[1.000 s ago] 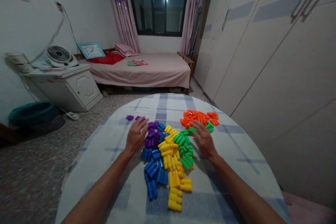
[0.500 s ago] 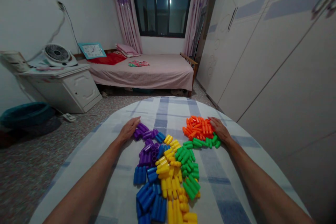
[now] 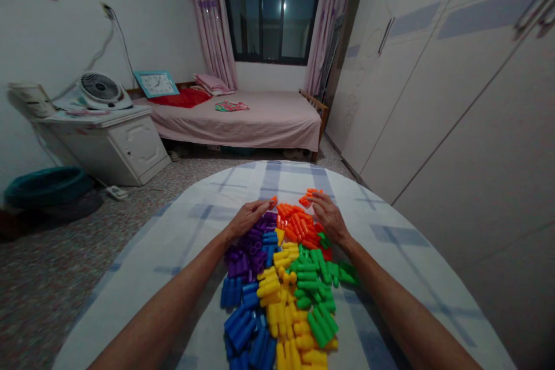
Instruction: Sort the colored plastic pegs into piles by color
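Left hand (image 3: 249, 219) and right hand (image 3: 330, 221) sit closer together than before, orange blocks (image 3: 298, 224) now between them.
The left's fingers lie together beside purple blocks (image 3: 248, 254), grip unclear; the right's, loosely spread, reach the orange edge. Green blocks (image 3: 314, 277), yellow blocks (image 3: 282, 313) and blue blocks (image 3: 241, 326) cover the table (image 3: 197, 231) nearer.

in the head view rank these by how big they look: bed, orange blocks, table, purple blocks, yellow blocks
1. Table
2. Bed
3. Yellow blocks
Purple blocks and orange blocks come last; they look too alike to rank.
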### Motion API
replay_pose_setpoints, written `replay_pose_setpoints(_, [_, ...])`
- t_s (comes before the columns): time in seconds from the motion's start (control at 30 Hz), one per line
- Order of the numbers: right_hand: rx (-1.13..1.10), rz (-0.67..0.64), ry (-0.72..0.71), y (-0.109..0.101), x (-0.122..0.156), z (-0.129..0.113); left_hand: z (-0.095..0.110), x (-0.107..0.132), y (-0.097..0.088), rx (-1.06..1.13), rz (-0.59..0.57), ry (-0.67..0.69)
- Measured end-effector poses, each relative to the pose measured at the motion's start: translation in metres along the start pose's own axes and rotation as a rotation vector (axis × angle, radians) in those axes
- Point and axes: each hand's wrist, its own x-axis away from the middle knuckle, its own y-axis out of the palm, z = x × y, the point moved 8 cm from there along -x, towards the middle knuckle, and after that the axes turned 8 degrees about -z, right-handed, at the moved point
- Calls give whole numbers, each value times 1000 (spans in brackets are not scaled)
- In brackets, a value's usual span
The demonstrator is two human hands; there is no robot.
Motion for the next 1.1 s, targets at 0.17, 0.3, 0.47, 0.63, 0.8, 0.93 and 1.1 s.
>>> replay_pose_setpoints(0.17, [197,97,420,-18,-34,73,-29,-33,-14,-397,47,-30])
replay_pose_setpoints(0.3, [114,-94,312,24,-44,56,-23,-42,17,-376,-141,68])
replay_pose_setpoints(0.47, [-129,-222,97,49,-16,-23,27,-15,48,-286,-274,163])
replay_pose_setpoints(0.63, [-115,-230,-84,28,37,-95,73,45,61,-386,-302,272])
replay_pose_setpoints(0.8, [64,-266,-216,7,119,-148,92,119,65,-611,-221,286])
replay_pose_setpoints(0.93, [184,-442,-318,22,199,-168,94,182,81,-695,-277,387])
replay_pose_setpoints(1.1, [294,-507,-338,57,231,-167,79,210,105,-786,-263,373])
